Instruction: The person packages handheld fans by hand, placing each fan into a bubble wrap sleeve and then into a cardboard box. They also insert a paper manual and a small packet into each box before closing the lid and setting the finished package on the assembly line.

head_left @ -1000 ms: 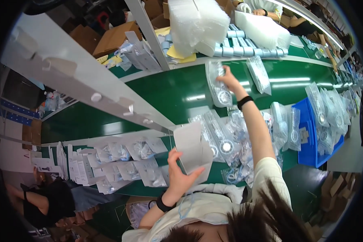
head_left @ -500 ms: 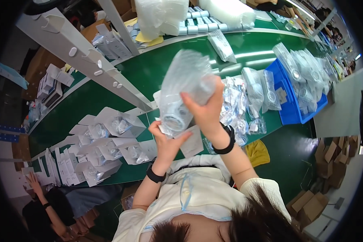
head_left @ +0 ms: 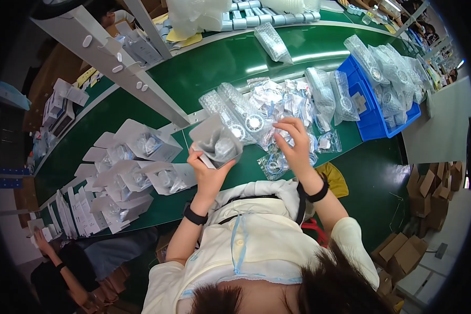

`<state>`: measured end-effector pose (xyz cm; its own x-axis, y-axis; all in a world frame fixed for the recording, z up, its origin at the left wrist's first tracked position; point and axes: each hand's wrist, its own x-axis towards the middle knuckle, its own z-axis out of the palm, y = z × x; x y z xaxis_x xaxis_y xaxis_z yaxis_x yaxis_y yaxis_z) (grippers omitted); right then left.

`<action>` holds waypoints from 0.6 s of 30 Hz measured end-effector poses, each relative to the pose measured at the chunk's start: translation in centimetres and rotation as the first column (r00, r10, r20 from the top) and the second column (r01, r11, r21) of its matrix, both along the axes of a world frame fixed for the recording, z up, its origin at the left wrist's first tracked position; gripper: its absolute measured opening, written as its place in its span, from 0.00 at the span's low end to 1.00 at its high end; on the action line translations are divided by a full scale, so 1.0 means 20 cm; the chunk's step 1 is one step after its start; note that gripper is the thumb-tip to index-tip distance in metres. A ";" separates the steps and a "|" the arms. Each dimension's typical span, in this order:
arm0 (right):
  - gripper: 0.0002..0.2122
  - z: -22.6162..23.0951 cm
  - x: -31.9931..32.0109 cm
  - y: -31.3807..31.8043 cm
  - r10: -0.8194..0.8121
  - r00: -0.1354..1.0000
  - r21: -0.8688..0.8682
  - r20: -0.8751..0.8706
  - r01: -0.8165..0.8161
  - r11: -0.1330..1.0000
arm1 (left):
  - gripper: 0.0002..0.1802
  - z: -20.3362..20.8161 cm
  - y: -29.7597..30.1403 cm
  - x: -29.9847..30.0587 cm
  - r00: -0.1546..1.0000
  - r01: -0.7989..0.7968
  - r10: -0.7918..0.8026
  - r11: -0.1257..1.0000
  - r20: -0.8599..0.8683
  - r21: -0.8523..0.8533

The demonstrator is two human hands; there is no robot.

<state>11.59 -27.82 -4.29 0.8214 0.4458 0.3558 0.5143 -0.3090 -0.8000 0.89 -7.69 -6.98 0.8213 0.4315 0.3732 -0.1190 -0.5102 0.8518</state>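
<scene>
My left hand (head_left: 209, 180) grips an open white carton (head_left: 206, 135), tilted so its mouth shows. Inside sits a clear bubble-wrapped item (head_left: 225, 148). To the right, my right hand (head_left: 296, 145) hovers with fingers apart and nothing visible in it. It is close to a pile of small clear bags (head_left: 287, 102) that hold white and blue pieces, cables among them. Beyond the carton lie two bubble-wrapped cylinders (head_left: 244, 109) with round ends facing me.
Open white cartons (head_left: 165, 175) with wrapped items stand at left, beside flat cartons (head_left: 81, 212). A blue bin (head_left: 358, 102) of wrapped cylinders is at right. A grey metal post (head_left: 125, 68) rises at the back left. A co-worker's hand (head_left: 43, 243) shows at far left.
The bubble-wrapped item that my right hand held up now rests inside the carton. My right hand has let go and moved right, toward the small bags. My left hand keeps the carton.
</scene>
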 end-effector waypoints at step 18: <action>0.18 0.01 -0.13 0.12 0.033 0.945 0.344 -0.325 0.085 0.935 | 0.08 0.26 0.07 -0.08 0.965 -0.056 0.100 0.981 -0.241 0.183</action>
<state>9.08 -25.38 -4.17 0.9264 0.3188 0.2002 0.2079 0.0102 -0.9781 -0.66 -6.20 -1.87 0.8636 0.4452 0.2369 0.1310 -0.6517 0.7471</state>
